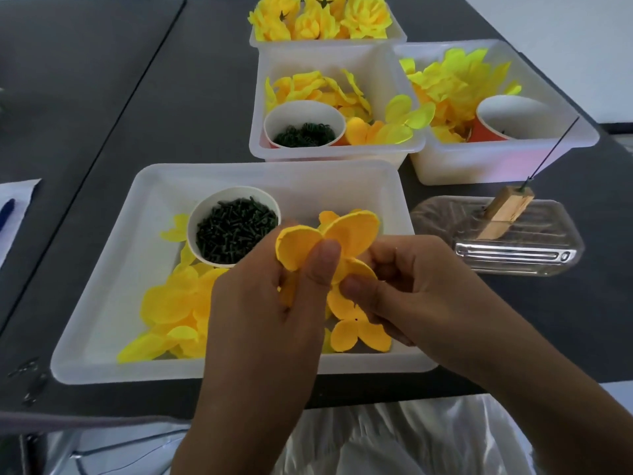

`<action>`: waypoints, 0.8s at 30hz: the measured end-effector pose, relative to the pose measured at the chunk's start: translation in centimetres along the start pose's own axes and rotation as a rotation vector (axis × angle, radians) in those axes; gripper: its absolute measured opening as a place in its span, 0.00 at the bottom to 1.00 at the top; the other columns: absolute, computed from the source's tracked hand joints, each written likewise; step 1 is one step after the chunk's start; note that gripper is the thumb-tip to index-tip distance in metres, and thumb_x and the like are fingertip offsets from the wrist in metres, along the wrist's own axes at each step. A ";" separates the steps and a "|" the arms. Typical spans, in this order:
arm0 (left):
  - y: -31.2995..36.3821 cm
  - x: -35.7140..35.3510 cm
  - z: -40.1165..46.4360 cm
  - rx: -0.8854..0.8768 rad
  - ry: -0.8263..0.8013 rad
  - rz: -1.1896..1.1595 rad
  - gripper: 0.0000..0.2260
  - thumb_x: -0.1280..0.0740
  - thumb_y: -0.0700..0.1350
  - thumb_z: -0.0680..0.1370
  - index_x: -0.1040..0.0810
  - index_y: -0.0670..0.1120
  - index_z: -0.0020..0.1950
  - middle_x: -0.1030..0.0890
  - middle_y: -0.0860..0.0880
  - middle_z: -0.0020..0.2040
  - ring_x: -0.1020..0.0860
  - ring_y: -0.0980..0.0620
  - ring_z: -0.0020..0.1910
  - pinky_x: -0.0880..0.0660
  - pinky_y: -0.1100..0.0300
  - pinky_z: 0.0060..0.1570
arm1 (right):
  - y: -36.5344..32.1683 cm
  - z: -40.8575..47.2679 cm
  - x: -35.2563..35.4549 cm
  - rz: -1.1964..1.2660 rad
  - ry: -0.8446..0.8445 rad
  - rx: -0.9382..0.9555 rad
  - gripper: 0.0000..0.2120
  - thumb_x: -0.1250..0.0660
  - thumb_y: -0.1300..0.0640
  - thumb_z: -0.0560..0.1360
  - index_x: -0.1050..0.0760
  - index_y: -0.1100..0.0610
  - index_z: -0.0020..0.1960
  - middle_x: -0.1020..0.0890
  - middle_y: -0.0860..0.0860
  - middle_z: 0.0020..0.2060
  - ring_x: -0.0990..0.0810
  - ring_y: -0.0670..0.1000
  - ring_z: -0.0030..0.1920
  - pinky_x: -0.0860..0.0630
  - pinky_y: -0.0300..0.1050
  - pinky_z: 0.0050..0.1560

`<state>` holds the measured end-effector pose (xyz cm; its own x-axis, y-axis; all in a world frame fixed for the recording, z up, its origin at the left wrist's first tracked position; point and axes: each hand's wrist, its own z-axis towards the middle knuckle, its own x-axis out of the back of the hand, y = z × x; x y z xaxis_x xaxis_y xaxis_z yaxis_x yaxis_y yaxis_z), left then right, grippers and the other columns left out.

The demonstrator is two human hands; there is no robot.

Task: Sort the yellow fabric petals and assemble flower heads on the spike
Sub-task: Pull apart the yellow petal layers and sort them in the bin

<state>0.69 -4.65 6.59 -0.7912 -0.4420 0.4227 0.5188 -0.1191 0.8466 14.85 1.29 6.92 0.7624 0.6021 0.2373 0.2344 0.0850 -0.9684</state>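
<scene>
Paper [15, 214] with a blue pen [7, 210] on it is seen at the far left edge of the dark table [171, 97]; next comes the near white tray [102, 286], in which a paper cup [234, 231] of dark green pins stands above a heap of loose yellow petals [171, 303]; over this tray the left hand [263, 317] is raised, its thumb pressed flat on an orange-yellow petal piece [329, 241] and its fingers curled behind it, so that the lobes fan out above and beside the thumb tip; the right hand [411, 289] is held just beside it, its thumb and curled fingers pinching a lower lobe of the same piece, with further petals hanging beneath the two hands; behind, a middle tray [260, 145] with petals and a cup of green rings [305, 125] is set, and behind that a tray of finished flower heads [318, 18]; to the right a further tray [496, 169] with petals and an orange cup [507, 118] is placed; nearest on the right the thin spike [551, 149] is fixed in a wooden block [503, 214], tilted, on a clear plastic lid [513, 255], well apart from the hands.
</scene>
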 end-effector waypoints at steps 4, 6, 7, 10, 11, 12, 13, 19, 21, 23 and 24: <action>0.3 -0.4 0.1 0.045 0.010 -0.077 0.12 0.40 0.55 0.78 0.27 0.52 0.37 0.22 0.52 0.35 0.23 0.55 0.33 0.30 0.70 0.26 | 0.2 0.3 -0.6 -0.045 0.063 0.070 0.10 0.34 0.49 0.72 0.25 0.52 0.35 0.25 0.45 0.23 0.28 0.41 0.24 0.33 0.31 0.26; 0.4 -0.5 0.2 0.070 0.024 -0.105 0.13 0.40 0.54 0.78 0.27 0.50 0.36 0.22 0.51 0.34 0.23 0.54 0.32 0.29 0.69 0.26 | 0.3 0.4 -1.1 -0.076 0.100 0.126 0.13 0.34 0.46 0.72 0.24 0.56 0.36 0.25 0.50 0.25 0.29 0.46 0.25 0.32 0.39 0.26; 0.3 -0.5 0.3 0.083 0.025 -0.112 0.15 0.39 0.55 0.78 0.26 0.48 0.35 0.22 0.50 0.34 0.23 0.53 0.31 0.29 0.69 0.26 | 0.4 0.5 -1.3 -0.094 0.118 0.151 0.16 0.33 0.46 0.74 0.23 0.59 0.37 0.24 0.53 0.26 0.28 0.51 0.27 0.30 0.45 0.27; 0.0 -0.4 0.3 0.126 0.024 -0.184 0.17 0.37 0.54 0.79 0.25 0.45 0.35 0.21 0.47 0.32 0.24 0.54 0.28 0.29 0.69 0.26 | 0.6 0.7 -1.7 -0.123 0.161 0.174 0.19 0.35 0.47 0.73 0.24 0.65 0.39 0.23 0.60 0.30 0.26 0.59 0.32 0.28 0.56 0.33; -0.1 -0.4 0.3 0.117 0.031 -0.175 0.17 0.37 0.53 0.79 0.25 0.45 0.35 0.21 0.48 0.32 0.23 0.54 0.28 0.28 0.69 0.26 | 0.6 0.8 -1.8 -0.118 0.167 0.172 0.19 0.35 0.47 0.73 0.24 0.64 0.38 0.24 0.60 0.30 0.26 0.59 0.32 0.28 0.57 0.33; -0.1 -0.5 0.2 0.098 0.042 -0.137 0.16 0.38 0.53 0.79 0.25 0.45 0.35 0.21 0.49 0.31 0.23 0.54 0.28 0.28 0.66 0.26 | 0.6 0.9 -2.0 -0.107 0.174 0.176 0.18 0.35 0.48 0.74 0.24 0.64 0.37 0.25 0.60 0.29 0.27 0.59 0.31 0.29 0.56 0.32; -0.2 -0.6 0.0 0.077 0.058 -0.087 0.16 0.38 0.53 0.79 0.24 0.46 0.36 0.22 0.50 0.31 0.23 0.53 0.29 0.28 0.64 0.26 | 0.6 1.0 -2.1 -0.094 0.184 0.181 0.18 0.34 0.49 0.74 0.25 0.63 0.36 0.26 0.60 0.27 0.28 0.59 0.30 0.30 0.55 0.31; -0.3 -1.3 -0.1 -0.054 0.138 0.199 0.09 0.42 0.50 0.81 0.29 0.54 0.41 0.26 0.59 0.30 0.24 0.59 0.34 0.32 0.73 0.33 | 1.1 1.3 -3.4 -0.111 0.277 0.203 0.20 0.39 0.52 0.77 0.29 0.64 0.31 0.29 0.58 0.25 0.31 0.55 0.28 0.35 0.51 0.31; -0.4 -1.2 0.0 -0.073 0.138 0.254 0.10 0.41 0.49 0.81 0.29 0.53 0.40 0.26 0.56 0.30 0.25 0.57 0.30 0.33 0.68 0.32 | 1.2 1.3 -3.9 -0.153 0.309 0.178 0.21 0.41 0.49 0.78 0.31 0.58 0.30 0.30 0.53 0.24 0.32 0.52 0.27 0.34 0.51 0.30; -0.4 -0.9 0.1 -0.071 0.125 0.246 0.11 0.40 0.50 0.81 0.30 0.53 0.38 0.26 0.55 0.29 0.24 0.56 0.29 0.32 0.68 0.30 | 1.2 1.1 -4.0 -0.138 0.309 0.154 0.20 0.42 0.48 0.78 0.34 0.53 0.28 0.32 0.49 0.23 0.34 0.48 0.26 0.36 0.49 0.28; -0.4 -0.6 0.1 -0.044 0.110 0.212 0.13 0.39 0.51 0.80 0.30 0.53 0.36 0.26 0.54 0.27 0.23 0.55 0.30 0.31 0.68 0.29 | 1.2 1.1 -3.9 -0.126 0.283 0.137 0.20 0.43 0.47 0.78 0.35 0.51 0.28 0.33 0.47 0.23 0.35 0.46 0.26 0.37 0.48 0.28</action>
<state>0.93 -4.20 6.02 -0.6246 -0.5550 0.5494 0.6850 -0.0513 0.7268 11.52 -0.13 4.75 0.8742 0.3371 0.3494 0.2692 0.2623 -0.9267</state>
